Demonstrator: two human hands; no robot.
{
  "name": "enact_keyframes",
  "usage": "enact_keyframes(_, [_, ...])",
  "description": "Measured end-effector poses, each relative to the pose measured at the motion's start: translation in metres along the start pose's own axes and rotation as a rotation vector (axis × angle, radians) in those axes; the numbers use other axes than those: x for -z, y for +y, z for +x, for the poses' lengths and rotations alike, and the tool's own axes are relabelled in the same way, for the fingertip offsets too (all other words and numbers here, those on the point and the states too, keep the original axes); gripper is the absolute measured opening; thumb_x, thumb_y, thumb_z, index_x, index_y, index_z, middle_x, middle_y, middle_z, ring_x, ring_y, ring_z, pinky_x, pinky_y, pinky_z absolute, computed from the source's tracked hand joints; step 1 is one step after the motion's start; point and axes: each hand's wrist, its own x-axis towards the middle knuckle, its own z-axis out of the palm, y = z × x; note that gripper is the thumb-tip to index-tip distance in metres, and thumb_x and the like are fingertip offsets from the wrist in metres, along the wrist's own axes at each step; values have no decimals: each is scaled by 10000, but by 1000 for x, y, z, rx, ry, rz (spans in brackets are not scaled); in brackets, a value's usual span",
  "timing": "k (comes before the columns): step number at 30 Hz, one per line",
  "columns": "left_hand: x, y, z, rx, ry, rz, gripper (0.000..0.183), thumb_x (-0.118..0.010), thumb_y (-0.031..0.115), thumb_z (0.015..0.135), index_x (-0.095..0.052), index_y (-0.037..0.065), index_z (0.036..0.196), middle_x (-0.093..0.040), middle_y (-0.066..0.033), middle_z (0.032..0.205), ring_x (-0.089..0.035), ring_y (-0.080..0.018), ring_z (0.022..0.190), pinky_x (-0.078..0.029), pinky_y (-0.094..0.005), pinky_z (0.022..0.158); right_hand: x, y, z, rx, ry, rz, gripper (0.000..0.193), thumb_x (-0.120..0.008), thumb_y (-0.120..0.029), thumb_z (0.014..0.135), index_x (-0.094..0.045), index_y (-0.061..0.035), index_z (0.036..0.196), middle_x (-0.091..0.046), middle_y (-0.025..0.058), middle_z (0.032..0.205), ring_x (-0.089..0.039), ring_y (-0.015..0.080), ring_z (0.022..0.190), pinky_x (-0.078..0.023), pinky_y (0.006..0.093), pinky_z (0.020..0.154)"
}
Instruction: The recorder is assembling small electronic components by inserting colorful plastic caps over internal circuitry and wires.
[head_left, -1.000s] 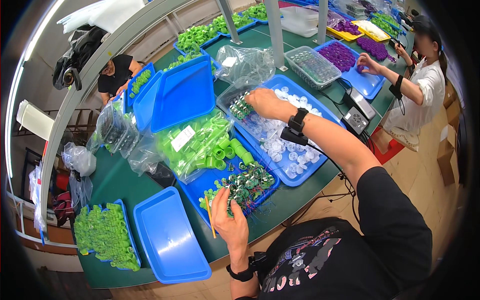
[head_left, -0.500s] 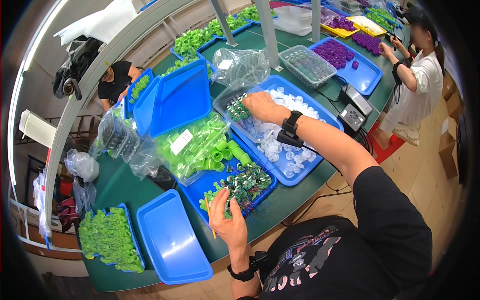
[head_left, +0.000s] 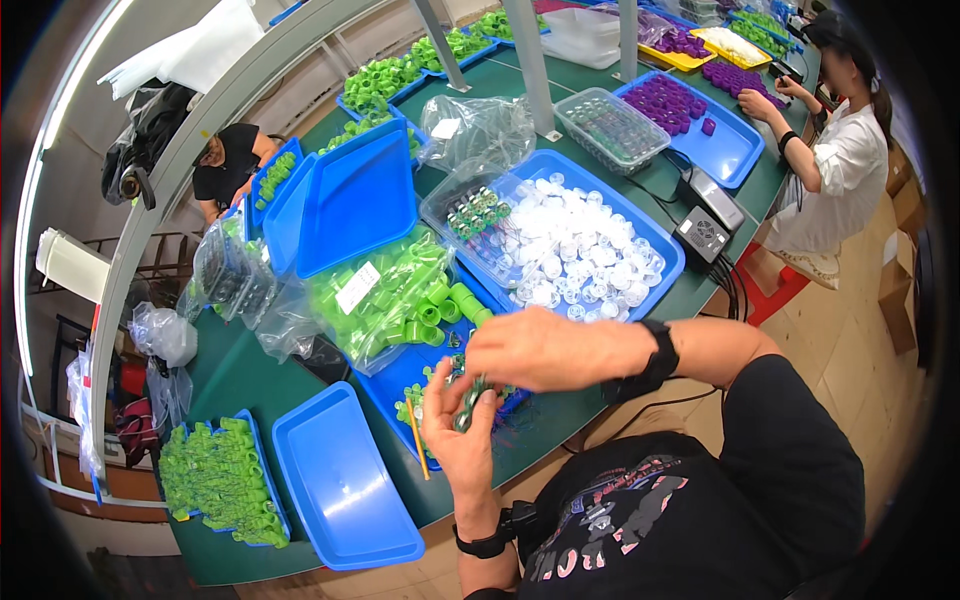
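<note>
My left hand (head_left: 460,440) is closed around a few small green circuit boards (head_left: 467,405) held between thumb and fingers, over the front of a blue tray. Right above it, my right hand (head_left: 535,348) has its fingers bent together against the left fingertips; what they pinch is hidden. Below both hands, mostly covered, lies a heap of wired boards. A bag of green plastic cups (head_left: 385,290) rests on the tray's far part. Farther off, a clear tub (head_left: 478,215) with rows of boards sits on a tray of clear plastic caps (head_left: 585,250).
An orange stick (head_left: 416,440) lies beside my left hand. To the left are a bare blue tray (head_left: 345,480) and a tray of green wired parts (head_left: 225,480). A metal post (head_left: 530,70) rises from the table. One person (head_left: 835,160) works at right, another at far left.
My right hand has come back from the clear tub to my left hand, uncovering the tub and caps. My left hand has closed and now holds boards above the heap.
</note>
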Motion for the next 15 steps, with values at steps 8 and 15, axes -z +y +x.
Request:
enact_keyframes(8, [20,-13,-3,-59,47,42,267,-665,-57,824,-645,-63,1090,-682,-114,889,-646,-120,728,-501,-207,592,-19,-6,-7,-421,-78,451,237,-585,-114,857,-611,14,1054,-653,181,809,-644,332,758,-490,417,689])
enact_keyframes(15, [15,-17,-2,-140,241,361,197,-704,-29,794,-686,-60,987,-672,-74,718,-634,-101,617,-475,-218,544,-42,-13,-8,-552,73,410,190,-568,-102,850,-646,-29,1007,-647,185,725,-641,349,675,-483,432,628])
